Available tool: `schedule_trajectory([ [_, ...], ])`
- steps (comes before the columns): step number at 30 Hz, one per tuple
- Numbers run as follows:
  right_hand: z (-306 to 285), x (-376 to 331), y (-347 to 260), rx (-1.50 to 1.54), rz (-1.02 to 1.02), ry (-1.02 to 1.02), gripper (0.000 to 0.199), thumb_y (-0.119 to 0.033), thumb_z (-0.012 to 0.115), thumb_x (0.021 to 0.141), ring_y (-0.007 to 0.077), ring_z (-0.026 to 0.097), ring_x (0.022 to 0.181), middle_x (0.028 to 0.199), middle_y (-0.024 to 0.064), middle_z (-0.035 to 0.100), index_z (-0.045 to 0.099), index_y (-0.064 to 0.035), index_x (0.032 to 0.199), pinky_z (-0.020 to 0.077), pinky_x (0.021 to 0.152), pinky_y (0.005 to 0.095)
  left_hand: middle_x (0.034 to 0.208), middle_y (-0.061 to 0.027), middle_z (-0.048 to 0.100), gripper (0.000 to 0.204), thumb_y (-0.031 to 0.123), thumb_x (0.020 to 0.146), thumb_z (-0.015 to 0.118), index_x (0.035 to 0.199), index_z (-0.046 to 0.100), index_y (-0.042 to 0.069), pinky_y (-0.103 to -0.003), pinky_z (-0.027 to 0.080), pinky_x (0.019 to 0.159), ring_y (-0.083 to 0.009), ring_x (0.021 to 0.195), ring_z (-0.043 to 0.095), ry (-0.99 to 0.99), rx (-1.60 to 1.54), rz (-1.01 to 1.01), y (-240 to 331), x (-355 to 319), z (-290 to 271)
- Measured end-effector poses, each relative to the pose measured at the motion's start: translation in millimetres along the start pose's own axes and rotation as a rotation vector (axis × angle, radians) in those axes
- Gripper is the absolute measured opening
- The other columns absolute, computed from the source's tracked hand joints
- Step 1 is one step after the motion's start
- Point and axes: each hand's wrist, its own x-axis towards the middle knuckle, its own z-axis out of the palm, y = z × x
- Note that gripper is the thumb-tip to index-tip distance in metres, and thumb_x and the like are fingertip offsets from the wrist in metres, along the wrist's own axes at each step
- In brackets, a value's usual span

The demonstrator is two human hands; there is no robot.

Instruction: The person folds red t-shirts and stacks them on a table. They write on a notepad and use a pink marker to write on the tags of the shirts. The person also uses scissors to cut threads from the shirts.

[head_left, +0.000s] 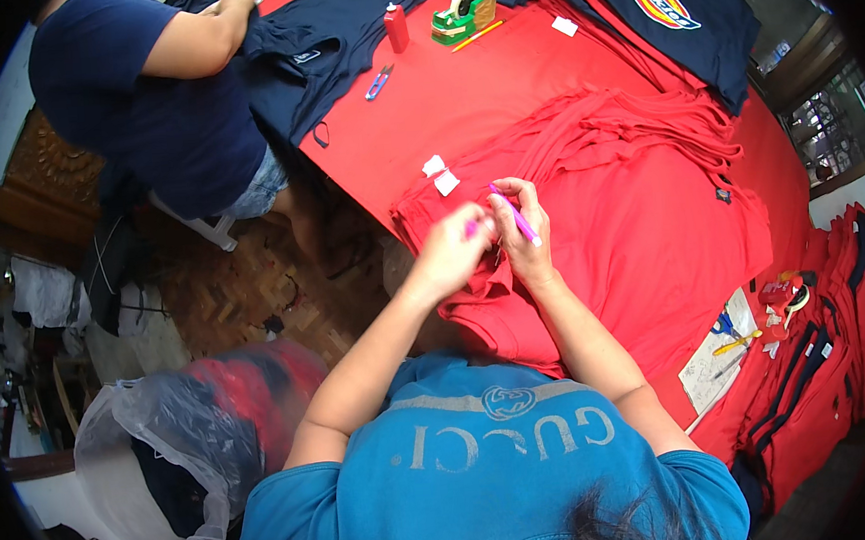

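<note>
Over a pile of red garments [629, 216] on the table, both my hands are raised close together. My right hand [531, 243] is closed around a slim pink pen [516, 214], its pale end pointing down toward me. Just left of it, my left hand [449, 256] is pinched and smeared by motion. A small pink piece [472, 229], which looks like the pen's cap, shows at its fingertips. Two small white slips [440, 174] lie on the red cloth just beyond my hands.
Another person [160, 98] stands at far left beside a dark garment [321, 42]. Thread snips [379, 82], a red bottle [396, 28] and a green tape dispenser [463, 17] are at the back. Stacked red clothes [814, 414] lie right; a plastic bag [178, 428] sits left.
</note>
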Motion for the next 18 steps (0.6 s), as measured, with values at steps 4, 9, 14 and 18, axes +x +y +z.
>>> schedule_trajectory([
  [4,-3.0,-0.4,5.3,-0.055,0.018,-0.022,0.019,-0.013,0.062,0.093,0.0198,0.063,0.083,0.092,0.0138,0.065,0.059,0.0012,0.106,0.0498,0.074,0.0313,0.107,-0.0152,0.062,0.022,0.021,0.089,0.066,0.104,0.063,0.004,-0.045,0.053,0.073,-0.0359,0.085,0.066,0.416,0.67,0.301,-33.1,45.4,-26.5],
  [9,-6.8,-0.1,5.4,0.01,-0.044,-0.024,0.014,-0.011,0.06,0.094,0.0185,0.063,0.075,0.083,0.0116,0.066,0.063,0.0017,0.098,0.0491,0.067,0.0314,0.108,-0.0155,0.062,0.02,0.02,0.087,0.069,0.098,0.067,0.004,-0.043,0.052,0.077,-0.0333,0.091,0.065,0.373,0.762,0.131,-42.5,59.1,-32.2],
  [14,-5.8,3.2,1.5,0.118,-0.025,-0.051,0.013,-0.01,0.058,0.094,0.0144,0.062,0.071,0.078,0.0093,0.066,0.064,0.0018,0.095,0.0487,0.065,0.0288,0.095,-0.0102,0.068,0.015,0.015,0.091,0.065,0.096,0.069,0.002,-0.033,0.049,0.08,-0.0189,0.088,0.064,0.302,0.247,0.068,-27.4,53.7,-33.8],
  [18,-5.7,3.2,-6.7,0.143,-0.017,-0.038,0.013,-0.01,0.058,0.094,0.0137,0.063,0.07,0.077,0.0077,0.066,0.064,0.0018,0.094,0.0486,0.065,0.0278,0.089,-0.0031,0.066,0.014,0.012,0.093,0.062,0.097,0.068,-0.001,-0.027,0.046,0.081,-0.0107,0.088,0.058,0.12,-0.087,-0.011,-8.3,40.4,-28.7],
])
